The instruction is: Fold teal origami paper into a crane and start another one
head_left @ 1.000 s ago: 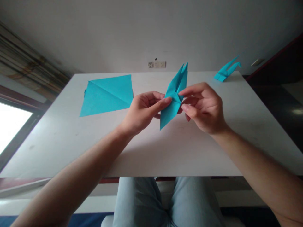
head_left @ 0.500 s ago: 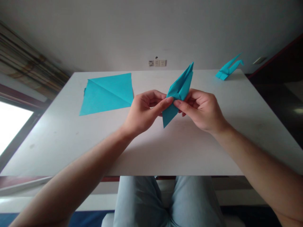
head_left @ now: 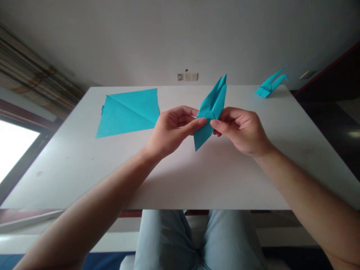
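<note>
A partly folded blue origami crane (head_left: 204,134) is held above the table, with two narrow points rising to the upper right and a broad point hanging down. My left hand (head_left: 176,129) pinches its left side, thumb on the front and fingers behind. On the right edge, my right hand (head_left: 242,129) pinches the same paper, its thumb near the middle crease. The fingertips behind the paper are partly hidden. Both thumbs lie close together but apart.
Sheets of blue paper (head_left: 129,112) with a diagonal crease lie on the white table (head_left: 70,172) at left. A folded paper crane (head_left: 266,89) stands at the far right corner. Wall sockets (head_left: 187,77) sit behind the table; a curtain (head_left: 33,71) hangs at left.
My right thumb has shifted slightly right, away from the left thumb. The upper points of the folded paper have tilted a little to the left and their gap shows more.
</note>
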Motion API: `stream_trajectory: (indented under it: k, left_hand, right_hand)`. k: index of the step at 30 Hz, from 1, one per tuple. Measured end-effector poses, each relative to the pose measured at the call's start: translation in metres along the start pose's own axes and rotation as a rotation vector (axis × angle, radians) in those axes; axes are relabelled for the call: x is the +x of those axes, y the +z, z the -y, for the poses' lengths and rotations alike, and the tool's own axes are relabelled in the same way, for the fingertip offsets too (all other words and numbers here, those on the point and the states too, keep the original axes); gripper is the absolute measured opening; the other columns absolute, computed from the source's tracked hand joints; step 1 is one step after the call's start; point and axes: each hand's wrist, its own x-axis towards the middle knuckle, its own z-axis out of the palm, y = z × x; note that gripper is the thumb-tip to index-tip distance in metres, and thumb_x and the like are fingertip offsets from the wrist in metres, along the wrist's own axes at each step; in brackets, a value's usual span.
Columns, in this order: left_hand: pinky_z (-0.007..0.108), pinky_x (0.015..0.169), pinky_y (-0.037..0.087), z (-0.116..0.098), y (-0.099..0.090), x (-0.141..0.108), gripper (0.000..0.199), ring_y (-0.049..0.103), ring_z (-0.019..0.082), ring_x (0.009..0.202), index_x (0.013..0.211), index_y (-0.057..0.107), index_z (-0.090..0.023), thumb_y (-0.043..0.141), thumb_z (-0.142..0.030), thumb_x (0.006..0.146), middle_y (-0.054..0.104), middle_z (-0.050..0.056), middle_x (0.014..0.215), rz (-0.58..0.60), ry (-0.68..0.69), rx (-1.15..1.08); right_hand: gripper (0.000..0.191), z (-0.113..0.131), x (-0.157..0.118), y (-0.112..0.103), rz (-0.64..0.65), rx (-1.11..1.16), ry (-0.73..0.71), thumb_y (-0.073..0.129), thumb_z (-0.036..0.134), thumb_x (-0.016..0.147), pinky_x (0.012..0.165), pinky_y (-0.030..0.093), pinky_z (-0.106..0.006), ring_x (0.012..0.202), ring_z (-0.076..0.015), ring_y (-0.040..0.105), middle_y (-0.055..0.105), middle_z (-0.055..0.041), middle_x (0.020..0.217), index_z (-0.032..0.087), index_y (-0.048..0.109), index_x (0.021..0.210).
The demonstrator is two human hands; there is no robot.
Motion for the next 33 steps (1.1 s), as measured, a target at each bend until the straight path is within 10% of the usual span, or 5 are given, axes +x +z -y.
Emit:
stream_trajectory:
  k: [7, 13, 17, 27, 33]
  left_hand:
    - [0.032, 0.084, 0.073, 0.011, 0.0, 0.001, 0.072, 0.09, 0.02, 0.094, 0.109, 0.064, -0.028, 0.124, -0.061, 0.086, 0.09, 0.001, 0.103, 0.026, 0.052, -0.022]
    - [0.043, 0.114, 0.073, 0.008, 0.002, 0.0, 0.053, 0.089, 0.025, 0.11, 0.104, 0.083, -0.025, 0.113, -0.069, 0.097, 0.092, 0.007, 0.114, -0.007, 0.229, 0.244]
    - [0.043, 0.105, 0.071, 0.002, 0.002, -0.005, 0.054, 0.084, 0.027, 0.103, 0.103, 0.086, -0.027, 0.095, -0.08, 0.111, 0.09, 0.007, 0.106, -0.013, 0.253, 0.362]
    - [0.04, 0.096, 0.073, 0.001, 0.004, -0.005, 0.05, 0.086, 0.027, 0.101, 0.106, 0.092, -0.023, 0.107, -0.07, 0.103, 0.092, 0.008, 0.104, 0.008, 0.135, 0.195]
    - [0.04, 0.089, 0.072, 0.0, 0.002, -0.004, 0.047, 0.081, 0.025, 0.094, 0.109, 0.09, -0.023, 0.103, -0.068, 0.108, 0.086, 0.006, 0.097, 0.047, 0.12, 0.218]
  right_hand:
    - [0.044, -0.01, -0.006, 0.001, 0.033, -0.036, -0.114, 0.118, 0.054, 0.092, 0.075, 0.075, -0.035, 0.085, -0.0213, 0.083, 0.089, 0.0001, 0.105, 0.033, 0.089, 0.116]
    - [0.059, -0.019, -0.005, 0.004, 0.032, -0.013, -0.131, 0.124, 0.06, 0.083, 0.071, 0.076, -0.035, 0.084, -0.0218, 0.083, 0.087, 0.0023, 0.101, 0.035, 0.081, 0.115]
    - [0.059, -0.017, -0.005, 0.001, 0.075, 0.031, -0.139, 0.121, 0.063, 0.087, 0.077, 0.076, -0.036, 0.086, -0.0214, 0.084, 0.088, 0.0013, 0.104, 0.034, 0.082, 0.121]
    - [0.009, -0.007, -0.005, 0.002, -0.103, -0.358, -0.358, 0.092, 0.04, 0.116, 0.072, 0.064, -0.034, 0.087, -0.0212, 0.074, 0.079, -0.0027, 0.102, 0.034, 0.095, 0.123]
    - [0.054, -0.016, -0.006, 0.006, -0.186, -0.156, -0.213, 0.111, 0.05, 0.099, 0.062, 0.063, -0.03, 0.098, -0.0231, 0.079, 0.08, -0.0006, 0.113, 0.039, 0.082, 0.143]
